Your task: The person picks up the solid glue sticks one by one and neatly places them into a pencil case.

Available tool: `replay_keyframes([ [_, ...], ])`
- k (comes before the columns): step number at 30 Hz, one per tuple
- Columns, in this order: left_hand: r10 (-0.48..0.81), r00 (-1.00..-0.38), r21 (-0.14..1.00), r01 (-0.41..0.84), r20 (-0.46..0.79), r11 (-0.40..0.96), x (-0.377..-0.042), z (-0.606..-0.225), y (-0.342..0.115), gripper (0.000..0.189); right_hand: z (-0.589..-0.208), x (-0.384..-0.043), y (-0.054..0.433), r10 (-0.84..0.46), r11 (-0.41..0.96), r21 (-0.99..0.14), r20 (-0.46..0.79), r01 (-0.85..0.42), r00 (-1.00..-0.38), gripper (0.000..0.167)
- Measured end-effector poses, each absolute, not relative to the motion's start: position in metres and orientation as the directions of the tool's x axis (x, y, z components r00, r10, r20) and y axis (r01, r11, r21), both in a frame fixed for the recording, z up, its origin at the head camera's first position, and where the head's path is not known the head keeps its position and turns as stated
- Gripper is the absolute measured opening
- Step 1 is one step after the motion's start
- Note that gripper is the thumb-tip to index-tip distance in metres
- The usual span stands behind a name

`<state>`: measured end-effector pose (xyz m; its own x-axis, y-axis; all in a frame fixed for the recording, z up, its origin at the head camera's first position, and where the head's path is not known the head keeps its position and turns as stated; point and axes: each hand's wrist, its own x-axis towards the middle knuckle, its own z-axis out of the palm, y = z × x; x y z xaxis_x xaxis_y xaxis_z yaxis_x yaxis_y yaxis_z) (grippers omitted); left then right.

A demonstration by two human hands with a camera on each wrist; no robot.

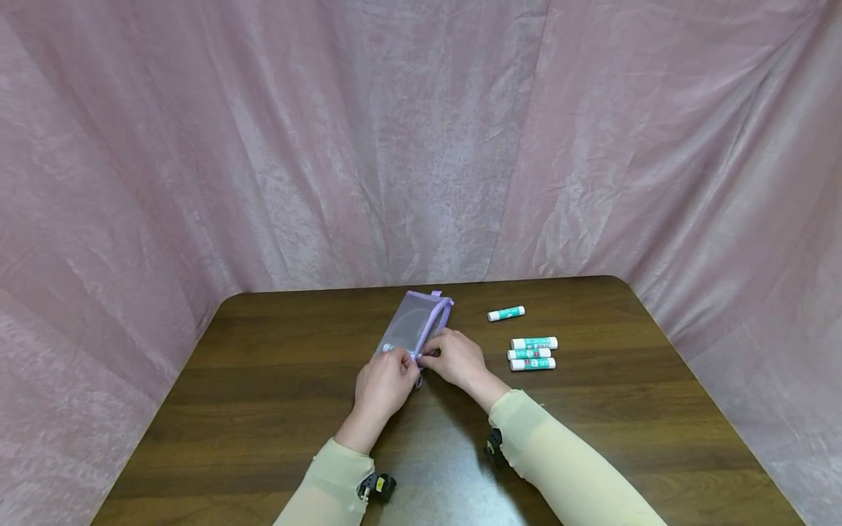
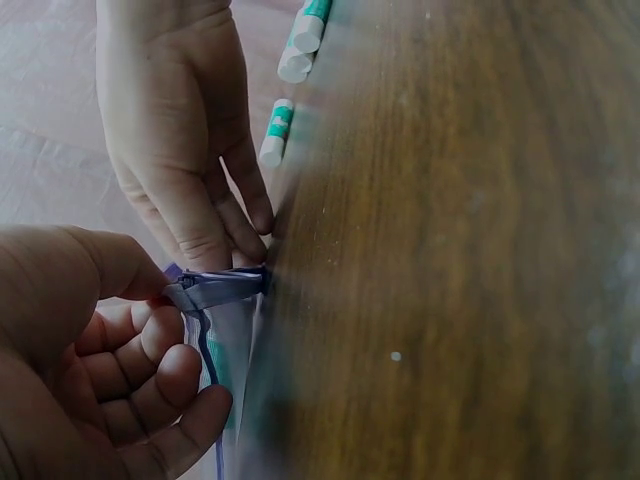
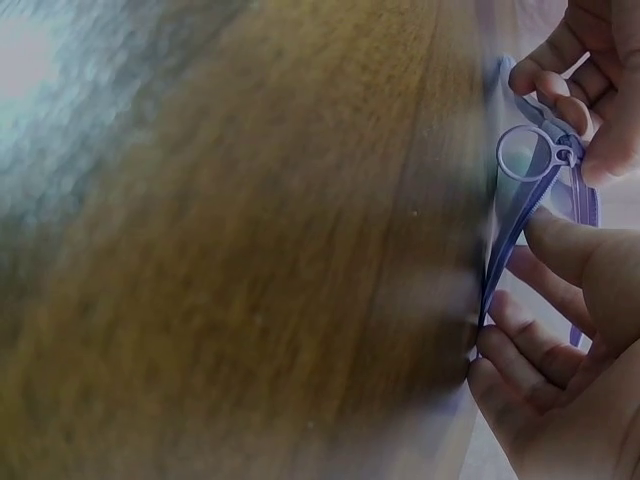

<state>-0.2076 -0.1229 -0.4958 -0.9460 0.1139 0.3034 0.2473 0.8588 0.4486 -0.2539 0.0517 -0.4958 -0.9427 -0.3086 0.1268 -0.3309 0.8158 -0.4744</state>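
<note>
A purple mesh zipper pouch (image 1: 403,321) lies slanted on the table with its zipper side toward the right. Through the mesh shows a white and green glue stick (image 1: 389,348), partly covered by fingers. My left hand (image 1: 384,381) pinches the pouch's near corner at the zipper, as the left wrist view shows. My right hand (image 1: 455,358) holds the zippered edge just beside it, thumb at the opening and fingers low by the tabletop. A round zipper pull ring (image 3: 525,153) hangs between the two hands in the right wrist view.
Three glue sticks (image 1: 533,343) lie side by side to the right of my right hand. Another single glue stick (image 1: 506,313) rests farther back. Behind the brown wooden table (image 1: 276,365) hangs a pink curtain (image 1: 395,146).
</note>
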Motion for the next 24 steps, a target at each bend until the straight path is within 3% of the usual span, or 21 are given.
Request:
replay_keyframes([
  [24, 0.103, -0.958, 0.462, 0.221, 0.266, 0.859, -0.2092, -0.4953, -0.1224, 0.017, -0.4954, -0.2506, 0.0529, -0.311, 0.804, -0.497, 0.116, -0.327, -0.943, 0.016],
])
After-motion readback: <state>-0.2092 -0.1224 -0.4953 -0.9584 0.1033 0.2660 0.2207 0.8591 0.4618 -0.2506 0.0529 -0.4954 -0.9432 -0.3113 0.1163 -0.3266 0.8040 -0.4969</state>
